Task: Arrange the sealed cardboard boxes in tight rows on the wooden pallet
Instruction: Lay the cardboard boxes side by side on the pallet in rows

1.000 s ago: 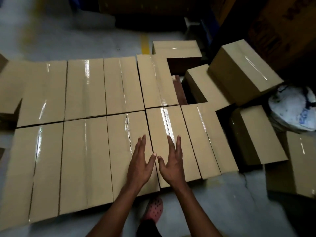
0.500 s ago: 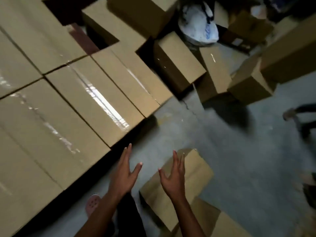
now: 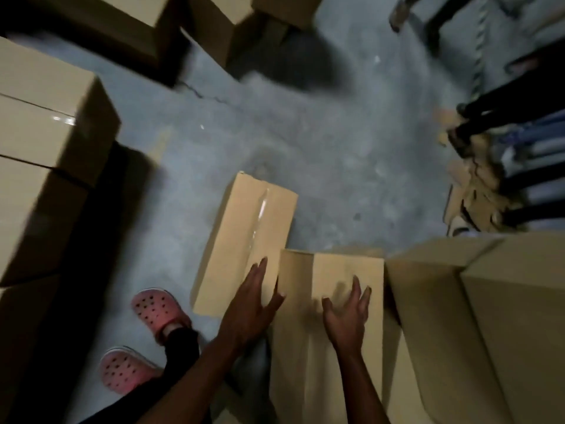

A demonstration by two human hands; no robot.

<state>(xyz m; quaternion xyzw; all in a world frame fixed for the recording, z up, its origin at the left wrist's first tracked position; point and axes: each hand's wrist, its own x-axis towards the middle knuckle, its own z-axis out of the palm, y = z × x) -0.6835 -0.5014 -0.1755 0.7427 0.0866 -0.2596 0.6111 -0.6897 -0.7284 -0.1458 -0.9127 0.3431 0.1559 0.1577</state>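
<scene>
Two hands out in front of you, but start with the big stuff. That grey concrete floor [image 3: 321, 154] fills most of the view, with a crack running across it near the top left. On your left sits the stack of sealed boxes [image 3: 42, 123], packed edge to edge with tape glinting on one top; the pallet under them is hidden in shadow, so no telling how they sit on it. Bottom right you've got a big box [image 3: 477, 332], tallest thing on that side, and touching its left side is a mid box [image 3: 345, 276]. Just left of that lies a long box [image 3: 244, 243] flat on the floor, tape strip down its middle, its corner touching the mid one. More boxes [image 3: 214, 22] sit well apart along the top edge, pretty blurred. Over at the right edge there's a pile of torn cardboard [image 3: 477, 194] beside some dark rack-like thing I can't make out.

Your left hand [image 3: 253, 304] is spread wide, fingers straight, over the near end of the long box. Your right hand [image 3: 348, 313] is splayed too, gripping nothing, over the mid box top. Can't tell if either actually touches. Down lower left, your pink clogs [image 3: 156, 310] are planted on the floor.
</scene>
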